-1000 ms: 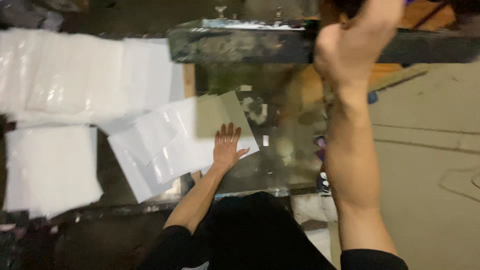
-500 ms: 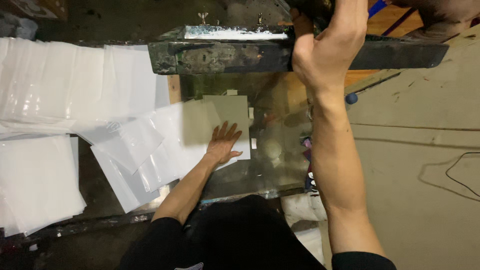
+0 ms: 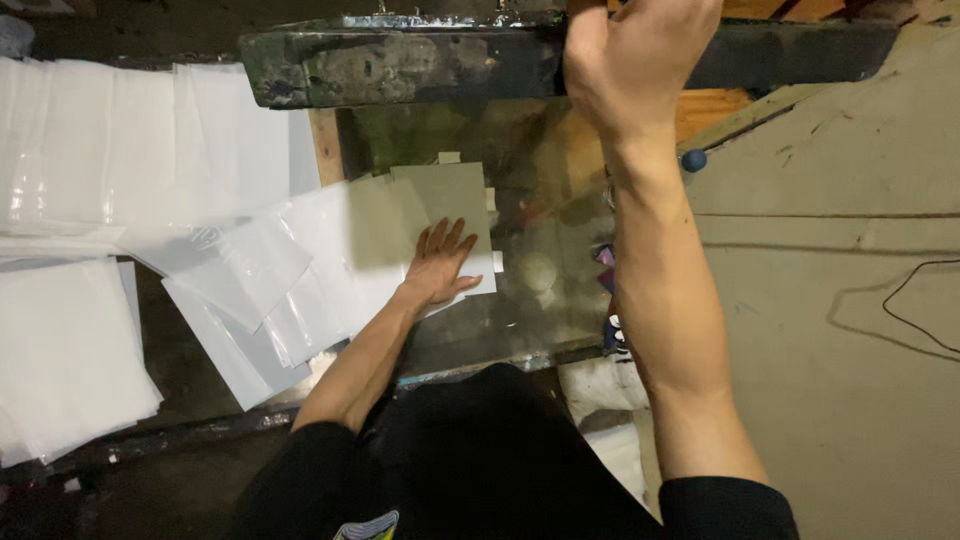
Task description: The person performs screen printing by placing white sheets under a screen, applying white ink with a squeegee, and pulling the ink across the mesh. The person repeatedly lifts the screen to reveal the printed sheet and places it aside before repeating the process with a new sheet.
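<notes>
Step in hand, as I judge it: positioning a sheet under the raised printing frame [image 3: 400, 65]. Left hand [image 3: 443, 265] lies flat, fingers spread, pressing the grey-white sheet [image 3: 455, 195] onto the glass bed of the desk [image 3: 545, 320]. Right hand [image 3: 640, 55] is closed on the frame's dark bar, up and to the right of the left. Next move likely calls for withdrawing the left hand clear before the frame descends.

Count: one frame; one sheet under the palm; loose sheets [image 3: 250, 270] fanned left of it, number indistinct; one blue knob [image 3: 694, 160].

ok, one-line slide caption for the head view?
Left hand flat on a white sheet on the glass table; right hand grips the raised dark frame.
</notes>
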